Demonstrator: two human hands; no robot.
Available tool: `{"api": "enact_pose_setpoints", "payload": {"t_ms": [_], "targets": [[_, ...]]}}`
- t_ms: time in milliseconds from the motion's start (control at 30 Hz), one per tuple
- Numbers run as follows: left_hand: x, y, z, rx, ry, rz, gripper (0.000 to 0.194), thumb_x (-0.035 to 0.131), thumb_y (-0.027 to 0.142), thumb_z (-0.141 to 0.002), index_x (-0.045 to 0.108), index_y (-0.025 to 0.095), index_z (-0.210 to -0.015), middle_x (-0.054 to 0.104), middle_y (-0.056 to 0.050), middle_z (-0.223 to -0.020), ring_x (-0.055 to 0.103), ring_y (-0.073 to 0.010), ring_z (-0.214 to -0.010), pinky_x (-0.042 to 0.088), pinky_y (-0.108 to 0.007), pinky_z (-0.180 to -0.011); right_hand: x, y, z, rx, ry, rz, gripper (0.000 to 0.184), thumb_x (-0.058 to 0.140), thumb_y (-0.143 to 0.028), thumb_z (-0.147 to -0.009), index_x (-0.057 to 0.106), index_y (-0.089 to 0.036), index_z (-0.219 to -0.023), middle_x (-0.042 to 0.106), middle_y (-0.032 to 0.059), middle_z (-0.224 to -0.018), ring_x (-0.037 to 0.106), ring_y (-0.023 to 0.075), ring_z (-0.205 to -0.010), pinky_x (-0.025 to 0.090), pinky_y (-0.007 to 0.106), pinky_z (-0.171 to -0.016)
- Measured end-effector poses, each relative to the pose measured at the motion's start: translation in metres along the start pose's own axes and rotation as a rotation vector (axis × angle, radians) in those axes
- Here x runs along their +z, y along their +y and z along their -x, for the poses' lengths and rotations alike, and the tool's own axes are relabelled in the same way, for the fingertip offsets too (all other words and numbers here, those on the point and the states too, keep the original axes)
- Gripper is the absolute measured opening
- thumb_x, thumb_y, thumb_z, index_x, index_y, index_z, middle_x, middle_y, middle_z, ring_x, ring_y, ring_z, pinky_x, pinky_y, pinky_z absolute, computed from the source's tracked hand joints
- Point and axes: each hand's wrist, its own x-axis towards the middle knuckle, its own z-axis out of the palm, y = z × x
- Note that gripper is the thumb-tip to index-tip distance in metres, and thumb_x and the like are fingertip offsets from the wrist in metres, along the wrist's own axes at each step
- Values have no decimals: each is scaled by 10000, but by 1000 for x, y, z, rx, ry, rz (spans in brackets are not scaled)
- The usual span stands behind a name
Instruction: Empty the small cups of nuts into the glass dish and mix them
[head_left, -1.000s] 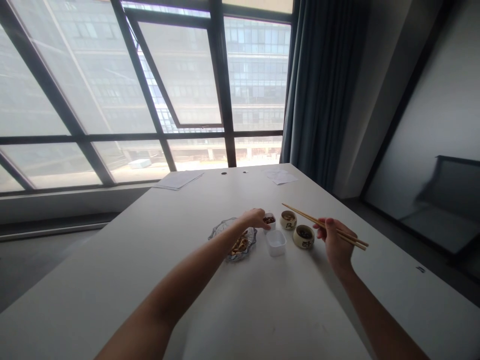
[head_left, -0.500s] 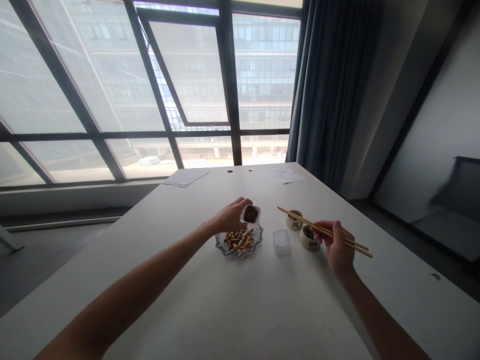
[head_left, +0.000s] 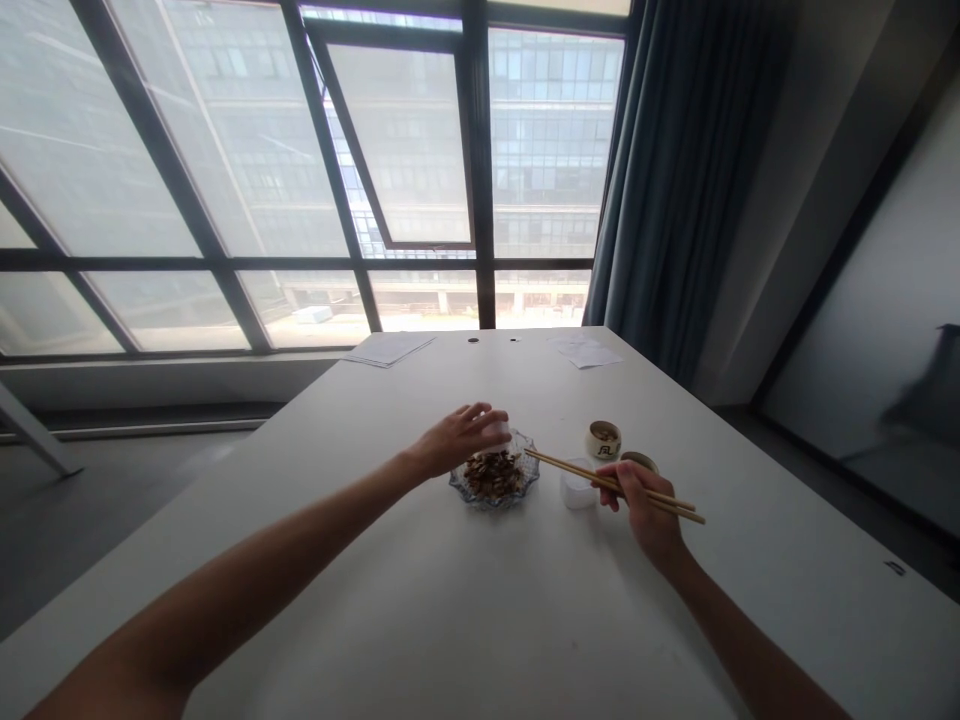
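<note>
Moved: my left hand [head_left: 457, 442] has turned the small plastic cup [head_left: 499, 432] away from view above the glass dish [head_left: 517, 497], and dark flakes now lie over the food there.
Window: tall dark-framed glazing [head_left: 405, 150] with one tilted pane, a grey office block behind it, and a heavy blue curtain [head_left: 679, 170] to the right.
Desk: a smooth white top [head_left: 360, 620], with two paper sheets [head_left: 388, 348] [head_left: 589, 352] near the far edge.
Dish: scalloped, ribbed clear glass, heaped with brown pieces and dark flakes.
Pots: a cream ceramic pot [head_left: 604, 440] with a dark painted character holds brownish food; a second pot [head_left: 639, 460] sits partly behind my right hand [head_left: 645, 512].
Tub: a square translucent plastic tub [head_left: 577, 488], just beside my right hand.
Left fingers [head_left: 469, 418]: curled and pressed together around the cup, which is held over the dish's far rim.
Right fingers [head_left: 626, 478]: pinching wooden chopsticks [head_left: 592, 472], their tips near the dish's rim.
</note>
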Motion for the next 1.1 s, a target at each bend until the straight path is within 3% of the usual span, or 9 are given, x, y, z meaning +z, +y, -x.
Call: {"api": "enact_pose_setpoints", "payload": {"t_ms": [133, 233, 367, 567, 700, 933, 1100], "targets": [[1, -2, 0, -85, 70, 81, 610, 646, -56, -917, 635, 314, -1401, 554, -98, -1494, 523, -332, -1336, 568, -484, -1026, 7, -2, -1, -10, -42, 51, 410, 605, -518, -1025, 788, -180, -883, 694, 46, -646, 605, 165, -560, 483, 279, -508], [4, -2, 2, -180, 144, 176, 474, 717, 137, -977, 601, 252, -1422, 555, -123, -1471, 596, -320, -1260, 610, -462, -940, 16, -6, -4, -30, -70, 94, 381, 608, -490, -1032, 783, -185, -886, 692, 38, -647, 604, 164, -561, 482, 278, -515], [7, 0, 6, -246, 213, 320, 361, 673, 330, -1055, 612, 183, -1380, 627, -127, -1367, 686, -269, -1112, 622, -450, -905, 33, -14, -13, -88, -120, 167, 357, 600, -443, -1045, 760, -190, -850, 683, 24, -651, 578, 152, -561, 453, 272, -531], [8, 10, 11, -254, 248, 428, 344, 671, 331, -1057, 627, 186, -1367, 634, -127, -1369, 684, -272, -1132, 619, -456, -921, 73, -19, -31, -242, -281, 269, 313, 584, -388, -1040, 691, -210, -806, 682, 33, -771, 607, 174, -696, 458, 302, -672], [9, 10, 15, -273, 280, 418, 343, 665, 335, -1061, 625, 196, -1373, 627, -128, -1381, 681, -270, -1132, 614, -458, -930, 90, -19, -34, -298, -290, 330, 323, 557, -339, -1036, 612, -216, -742, 627, 30, -761, 553, 175, -680, 405, 313, -664], [14, 10, 15, -247, 336, 376, 348, 674, 335, -1055, 627, 182, -1364, 621, -130, -1396, 672, -285, -1167, 602, -482, -957, 98, -25, -31, -281, -265, 341, 350, 535, -377, -1055, 607, -217, -753, 628, 7, -722, 556, 159, -647, 416, 282, -626], [14, 9, 15, -218, 317, 265, 345, 672, 335, -1056, 628, 186, -1365, 611, -132, -1413, 660, -291, -1193, 593, -493, -977, 90, -30, -29, -264, -223, 374, 429, 508, -406, -1068, 552, -220, -684, 606, 10, -679, 526, 155, -615, 398, 292, -603]]}}
